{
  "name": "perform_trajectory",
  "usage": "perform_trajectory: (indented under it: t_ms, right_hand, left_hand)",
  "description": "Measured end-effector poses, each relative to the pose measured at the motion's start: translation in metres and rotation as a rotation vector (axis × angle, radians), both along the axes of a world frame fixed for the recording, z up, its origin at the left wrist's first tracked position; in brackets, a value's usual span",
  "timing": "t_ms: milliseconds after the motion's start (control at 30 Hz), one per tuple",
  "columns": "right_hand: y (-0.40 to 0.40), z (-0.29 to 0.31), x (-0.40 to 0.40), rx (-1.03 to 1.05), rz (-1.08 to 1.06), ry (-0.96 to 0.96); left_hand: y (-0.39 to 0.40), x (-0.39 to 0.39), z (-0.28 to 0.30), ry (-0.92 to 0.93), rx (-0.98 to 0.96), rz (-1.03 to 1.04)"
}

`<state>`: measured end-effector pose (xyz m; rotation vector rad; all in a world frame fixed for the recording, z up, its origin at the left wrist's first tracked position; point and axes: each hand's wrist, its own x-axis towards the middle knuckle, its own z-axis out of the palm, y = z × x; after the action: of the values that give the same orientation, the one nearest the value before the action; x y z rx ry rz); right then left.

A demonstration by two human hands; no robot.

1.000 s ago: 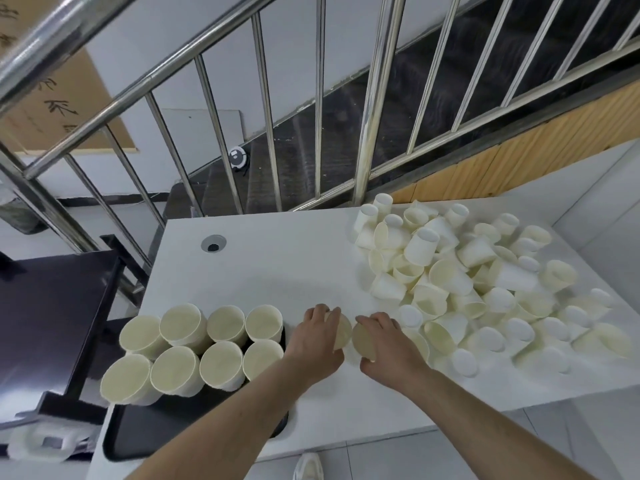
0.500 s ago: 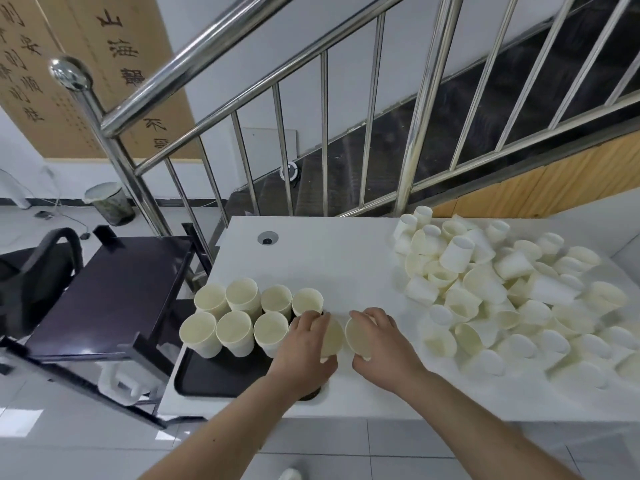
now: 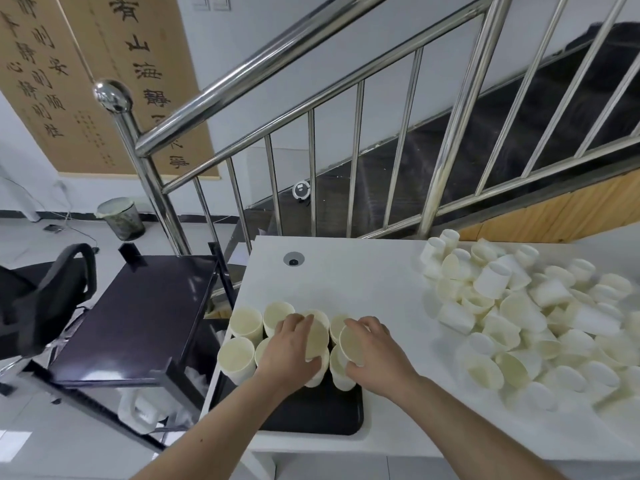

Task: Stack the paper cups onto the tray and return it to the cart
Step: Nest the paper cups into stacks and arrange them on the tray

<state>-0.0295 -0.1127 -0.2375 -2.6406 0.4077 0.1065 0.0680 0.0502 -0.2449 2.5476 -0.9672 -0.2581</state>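
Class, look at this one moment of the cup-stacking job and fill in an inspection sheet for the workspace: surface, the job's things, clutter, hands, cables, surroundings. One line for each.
Surface: white table with a round grommet hole.
Job's things: black tray at the table's near left corner, holding upright cup stacks; dark cart stands left of the table.
Clutter: loose paper cups heaped on the table's right side, many lying tipped.
Hands: left hand grips a cup over the tray; right hand grips another beside it.
Cables: thin cables on the floor near the wall.
Surroundings: steel stair railing, waste bin, office chair, calligraphy scroll.
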Motion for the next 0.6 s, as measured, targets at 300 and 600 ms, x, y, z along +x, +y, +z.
perform_trajectory:
  t_ms: [300, 600]
  right_hand:
    - [0.008, -0.021, 0.018, -0.020, -0.018, 0.131]
    - [0.008, -0.038, 0.024, -0.033, -0.034, 0.196]
  left_hand:
    - [-0.007, 0.018, -0.022, 0.097, 0.108, -0.094]
    - [-0.008, 0.027, -0.037, 0.113, 0.179, -0.143]
